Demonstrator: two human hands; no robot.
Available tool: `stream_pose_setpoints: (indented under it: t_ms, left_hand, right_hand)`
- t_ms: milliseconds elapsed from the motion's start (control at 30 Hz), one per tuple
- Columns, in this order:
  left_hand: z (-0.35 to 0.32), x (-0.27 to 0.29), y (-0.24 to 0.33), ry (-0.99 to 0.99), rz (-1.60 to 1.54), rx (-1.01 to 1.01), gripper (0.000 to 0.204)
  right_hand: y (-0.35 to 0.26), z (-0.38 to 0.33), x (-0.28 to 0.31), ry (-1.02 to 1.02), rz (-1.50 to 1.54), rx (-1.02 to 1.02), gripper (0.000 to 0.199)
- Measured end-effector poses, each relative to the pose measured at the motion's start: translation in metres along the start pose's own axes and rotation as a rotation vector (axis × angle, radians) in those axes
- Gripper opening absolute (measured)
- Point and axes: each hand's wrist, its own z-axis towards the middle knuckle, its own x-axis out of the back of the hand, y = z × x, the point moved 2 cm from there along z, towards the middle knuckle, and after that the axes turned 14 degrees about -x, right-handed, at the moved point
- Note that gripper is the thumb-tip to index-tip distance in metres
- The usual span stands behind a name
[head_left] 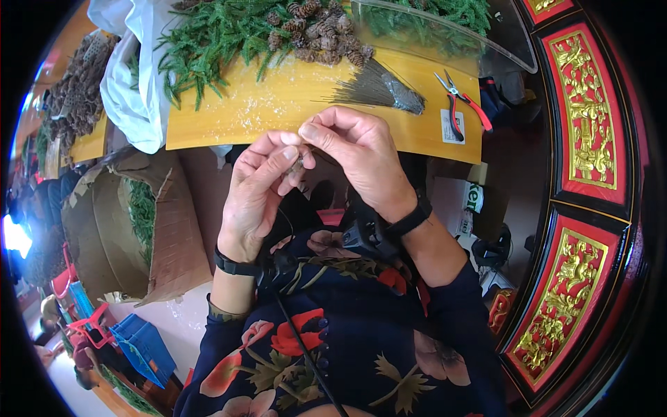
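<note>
BOTH HANDS PINCHED, SMALL BROWN PC MID-WORK

L hand (253,181) closed, thumb + fingers gripping a small brown pc (295,170), prob a pinecone, partly hidden by fingers. R hand (358,149) also closed, thumb + index pinched, at or v near L's tips; can't tell what it grips, maybe a thin wire. Pc is in mid-air, just off near edge of yellow table (208,128), which sits at 12 o'clock

Progress (judgement): one pc in hand, looks partway, not set down. Plenty left: pinecones (323,35) heaped at 12 fr hands, green sprigs (208,45) at 11, fan of thin dark wires (382,85) at 2, one end wrapped. Pliers (454,92) w/ red handles lie just shy of 3, not in use. Can't pick out any finished pc on table; heaped cones look still to do. Cardboard box (184,240) at 8, some greenery (141,215) inside, can't tell if done or stock
</note>
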Motion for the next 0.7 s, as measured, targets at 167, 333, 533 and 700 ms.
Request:
stream_pose_setpoints:
  t_ms: [167,333,533,700]
  left_hand:
    - [0.001,0.002,-0.001,0.126,-0.08,-0.005,0.024]
    - [0.001,0.006,-0.002,0.135,-0.193,0.031,0.024]
    - [0.004,0.01,-0.001,0.123,-0.163,0.007,0.026]
    - [0.004,0.005,0.001,0.126,-0.068,-0.023,0.021]
  right_hand:
    - [-0.001,-0.003,0.006,0.091,0.129,-0.072,0.017]
    - [0.0,-0.005,0.002,-0.111,0.033,-0.14,0.019]
    - [-0.006,0.003,-0.002,-0.076,-0.167,0.01,0.017]
    - [-0.016,0.005,-0.004,-0.07,-0.26,-0.028,0.017]
